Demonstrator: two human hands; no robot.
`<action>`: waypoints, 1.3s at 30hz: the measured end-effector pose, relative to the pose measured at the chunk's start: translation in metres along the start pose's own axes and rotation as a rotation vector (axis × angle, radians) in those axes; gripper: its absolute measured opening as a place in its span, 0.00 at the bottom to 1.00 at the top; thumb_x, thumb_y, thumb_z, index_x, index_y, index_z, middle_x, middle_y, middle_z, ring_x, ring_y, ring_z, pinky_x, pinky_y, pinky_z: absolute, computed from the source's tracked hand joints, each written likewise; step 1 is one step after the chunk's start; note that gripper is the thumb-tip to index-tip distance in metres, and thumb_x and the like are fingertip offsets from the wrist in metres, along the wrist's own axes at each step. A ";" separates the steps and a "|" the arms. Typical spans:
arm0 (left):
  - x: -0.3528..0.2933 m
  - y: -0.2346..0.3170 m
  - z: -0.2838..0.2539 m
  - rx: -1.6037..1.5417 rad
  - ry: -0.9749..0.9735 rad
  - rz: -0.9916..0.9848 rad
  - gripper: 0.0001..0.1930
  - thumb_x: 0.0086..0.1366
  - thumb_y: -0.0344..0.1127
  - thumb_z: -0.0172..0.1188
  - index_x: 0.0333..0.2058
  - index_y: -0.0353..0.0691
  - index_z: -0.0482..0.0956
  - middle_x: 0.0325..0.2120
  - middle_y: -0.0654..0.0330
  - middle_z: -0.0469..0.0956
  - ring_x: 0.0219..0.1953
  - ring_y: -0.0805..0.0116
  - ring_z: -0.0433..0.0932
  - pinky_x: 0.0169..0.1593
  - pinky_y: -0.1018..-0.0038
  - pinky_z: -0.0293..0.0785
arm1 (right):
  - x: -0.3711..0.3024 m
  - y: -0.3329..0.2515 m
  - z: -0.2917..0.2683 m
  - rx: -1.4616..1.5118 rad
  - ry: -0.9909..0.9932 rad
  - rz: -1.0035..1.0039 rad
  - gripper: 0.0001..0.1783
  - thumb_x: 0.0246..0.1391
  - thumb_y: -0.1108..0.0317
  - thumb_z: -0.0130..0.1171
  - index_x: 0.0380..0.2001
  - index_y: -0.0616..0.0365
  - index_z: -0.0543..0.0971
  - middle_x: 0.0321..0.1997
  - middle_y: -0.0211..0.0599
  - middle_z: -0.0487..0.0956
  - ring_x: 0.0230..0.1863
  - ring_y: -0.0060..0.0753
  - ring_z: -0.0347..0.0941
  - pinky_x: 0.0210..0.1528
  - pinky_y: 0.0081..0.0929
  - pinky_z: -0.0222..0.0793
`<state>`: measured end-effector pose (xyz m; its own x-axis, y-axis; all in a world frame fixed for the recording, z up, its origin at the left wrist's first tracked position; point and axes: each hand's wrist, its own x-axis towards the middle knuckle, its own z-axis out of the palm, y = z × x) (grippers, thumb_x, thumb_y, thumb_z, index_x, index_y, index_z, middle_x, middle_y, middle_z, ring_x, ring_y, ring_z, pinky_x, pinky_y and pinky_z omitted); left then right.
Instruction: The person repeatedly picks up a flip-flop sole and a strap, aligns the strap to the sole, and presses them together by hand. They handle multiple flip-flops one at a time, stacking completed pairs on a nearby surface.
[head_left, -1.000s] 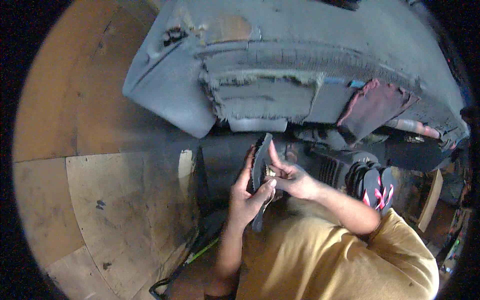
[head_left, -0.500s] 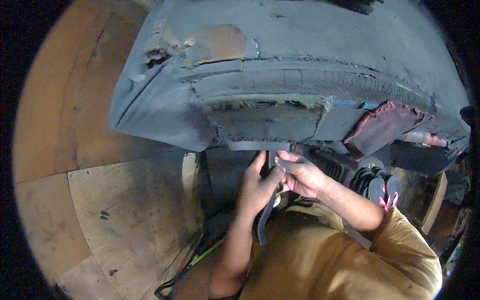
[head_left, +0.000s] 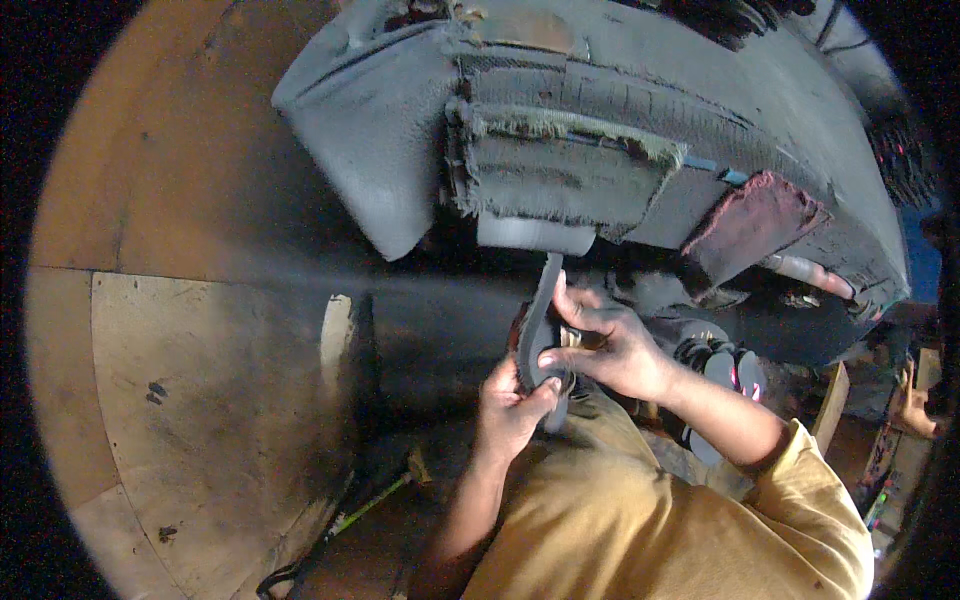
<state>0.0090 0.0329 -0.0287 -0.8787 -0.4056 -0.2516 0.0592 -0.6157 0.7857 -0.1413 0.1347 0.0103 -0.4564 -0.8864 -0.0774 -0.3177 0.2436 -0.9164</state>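
Note:
My left hand grips the lower end of a dark grey sandal sole, its thumb pressed on the edge. My right hand holds the same sole from the right, thumb low and fingers higher up. Standing on edge and slightly curved, the sole has its top end touching or very close to a pale grey cylindrical grinding roller. The roller shows under the hanging cloth of a large dust-covered grey housing. A faint streak of dust spreads left from the sole.
A frayed grey cloth flap and a reddish cloth flap hang from the housing. Several dark soles with pink bits stand right of my right forearm. Brown wooden panels line the left, with a green stick below.
My view has shifted, so the housing sits higher. The sole has turned more edge-on and its grip has changed: my left hand is lower, my right fingers spread along it.

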 end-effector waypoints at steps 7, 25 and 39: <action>0.008 0.019 -0.002 0.197 0.064 0.150 0.34 0.62 0.28 0.67 0.64 0.29 0.63 0.53 0.54 0.77 0.53 0.70 0.76 0.56 0.73 0.71 | -0.011 0.019 0.034 -0.508 0.275 -0.393 0.36 0.49 0.68 0.67 0.63 0.38 0.69 0.71 0.66 0.54 0.69 0.70 0.55 0.65 0.52 0.62; 0.054 0.083 0.037 1.326 0.325 0.151 0.18 0.62 0.45 0.65 0.44 0.38 0.83 0.27 0.50 0.83 0.28 0.54 0.83 0.34 0.65 0.77 | 0.005 -0.010 0.037 0.232 -0.019 0.127 0.35 0.46 0.59 0.70 0.58 0.55 0.72 0.42 0.52 0.82 0.39 0.52 0.82 0.45 0.40 0.78; 0.058 0.023 0.021 0.619 0.323 0.113 0.16 0.68 0.35 0.62 0.50 0.33 0.80 0.40 0.59 0.83 0.42 0.75 0.80 0.49 0.76 0.74 | 0.002 0.014 0.018 -0.481 0.004 0.030 0.35 0.51 0.61 0.65 0.63 0.55 0.68 0.69 0.67 0.57 0.60 0.64 0.68 0.56 0.49 0.73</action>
<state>-0.0502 0.0097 -0.0137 -0.6926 -0.6839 -0.2295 -0.2231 -0.0996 0.9697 -0.1316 0.1291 -0.0101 -0.4740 -0.8750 -0.0987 -0.6525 0.4243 -0.6279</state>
